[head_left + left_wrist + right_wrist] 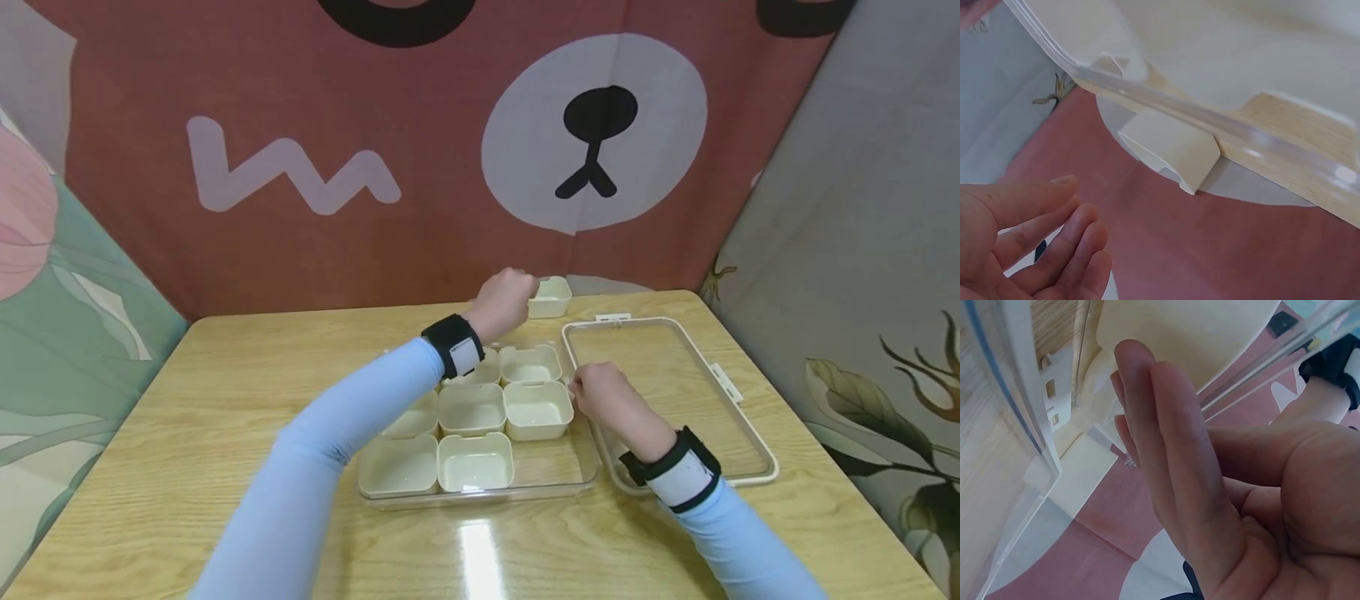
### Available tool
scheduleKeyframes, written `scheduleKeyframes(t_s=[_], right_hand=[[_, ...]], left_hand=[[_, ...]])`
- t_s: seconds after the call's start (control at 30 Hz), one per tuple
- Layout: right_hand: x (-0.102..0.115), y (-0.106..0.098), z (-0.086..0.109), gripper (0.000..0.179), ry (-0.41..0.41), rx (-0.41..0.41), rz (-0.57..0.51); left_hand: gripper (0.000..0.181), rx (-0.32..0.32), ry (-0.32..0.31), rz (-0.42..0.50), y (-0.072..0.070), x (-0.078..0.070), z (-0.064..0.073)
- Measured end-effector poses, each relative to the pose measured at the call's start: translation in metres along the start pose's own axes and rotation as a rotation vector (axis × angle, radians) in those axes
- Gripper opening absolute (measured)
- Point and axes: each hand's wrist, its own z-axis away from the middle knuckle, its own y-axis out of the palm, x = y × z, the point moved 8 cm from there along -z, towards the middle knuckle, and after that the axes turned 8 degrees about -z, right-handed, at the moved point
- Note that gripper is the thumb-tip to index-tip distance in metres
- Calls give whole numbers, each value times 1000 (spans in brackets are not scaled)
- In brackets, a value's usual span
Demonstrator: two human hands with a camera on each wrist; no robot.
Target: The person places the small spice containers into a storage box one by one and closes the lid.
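A clear tray [555,490] on the table holds several cream bins [472,465] set in rows, part of them hidden by the left arm. My left hand [504,302] is over the far side of the tray, beside a single cream bin [552,298] standing behind it. In the left wrist view the loosely bent fingers [1082,228] hold nothing and are apart from that bin. My right hand [609,394] is at the tray's right side, close to a bin [538,410]. Its fingers [1179,419] look nearly straight in the right wrist view; whether they touch the bin I cannot tell.
A clear lid with a white rim [711,369] and side latches [726,383] lies right of the tray, partly under the right hand. The wooden table [247,417] meets a reddish-brown cloth [315,258] with a bear print behind and patterned cloths at both sides.
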Motion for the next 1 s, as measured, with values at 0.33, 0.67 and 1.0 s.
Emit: scheduleKeyframes(t_s=[0.33, 0.67, 1.0], right_hand=[[0, -2, 2, 19, -13, -7, -1], [2, -5, 3, 18, -31, -32, 9], [2, -1, 1, 18, -36, -21, 2]], left_hand=[[22, 75, -80, -29, 16, 7, -26], [17, 175, -143, -13, 42, 19, -46], [15, 279, -138, -22, 58, 28, -51]])
